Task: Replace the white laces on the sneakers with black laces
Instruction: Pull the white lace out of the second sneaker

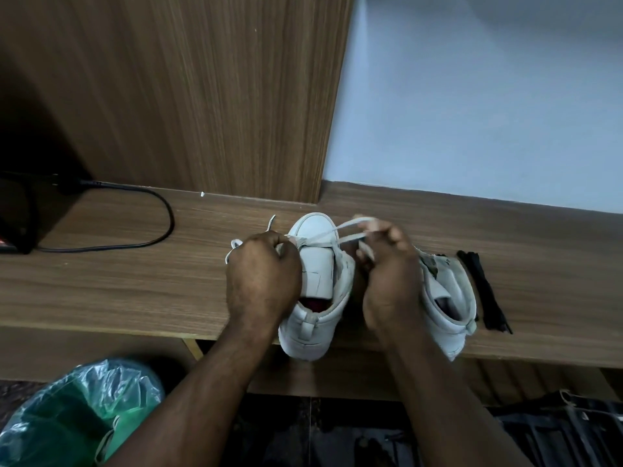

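Two white high-top sneakers stand on a wooden shelf, toes pointing away from me. My left hand curls over the left side of the left sneaker and grips its white lace near the lower eyelets. My right hand pinches the same lace, stretched in a loop from the shoe's toe area toward the right. The right sneaker is partly hidden behind my right hand. A bundle of black laces lies on the shelf just right of it.
A black cable loops over the shelf at left, leading to a dark device. A wooden panel and pale wall rise behind. Below the shelf front sit a green bag-lined bin and dark items at the right.
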Motion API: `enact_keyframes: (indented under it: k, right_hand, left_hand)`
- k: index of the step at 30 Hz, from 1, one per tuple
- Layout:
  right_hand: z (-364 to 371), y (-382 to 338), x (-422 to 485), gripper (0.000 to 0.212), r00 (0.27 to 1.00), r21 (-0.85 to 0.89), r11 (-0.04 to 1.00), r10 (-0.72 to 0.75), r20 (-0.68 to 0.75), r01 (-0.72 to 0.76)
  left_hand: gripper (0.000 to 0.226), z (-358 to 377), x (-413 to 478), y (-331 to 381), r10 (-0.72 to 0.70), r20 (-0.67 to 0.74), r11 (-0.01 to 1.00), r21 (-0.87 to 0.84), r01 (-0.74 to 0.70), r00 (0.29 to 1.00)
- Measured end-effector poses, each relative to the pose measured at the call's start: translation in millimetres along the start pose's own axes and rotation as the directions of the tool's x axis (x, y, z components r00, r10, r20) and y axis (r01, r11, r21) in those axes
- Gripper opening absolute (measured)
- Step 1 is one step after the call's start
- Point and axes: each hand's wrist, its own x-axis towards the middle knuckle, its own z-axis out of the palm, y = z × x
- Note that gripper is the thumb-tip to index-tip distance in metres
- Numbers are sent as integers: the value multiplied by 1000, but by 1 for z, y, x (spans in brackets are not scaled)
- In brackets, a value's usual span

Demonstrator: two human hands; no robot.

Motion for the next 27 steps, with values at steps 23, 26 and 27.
enact_keyframes:
  k: [23, 26, 27]
  right_hand:
    - [20, 8, -3, 11, 913, -889, 216, -148, 379, 404]
    - [16, 9, 1, 10, 976, -570, 795, -122, 183, 206]
    - [17, 3, 1, 11, 995, -269, 961, -33, 90, 57]
  left_hand:
    - [24, 7, 3, -11, 32, 6, 997, -74, -31, 999]
    - [21, 6, 2, -10, 16, -16, 999, -46, -17, 1000]
    - [20, 6, 2, -10, 12, -16, 999, -46, -13, 1000]
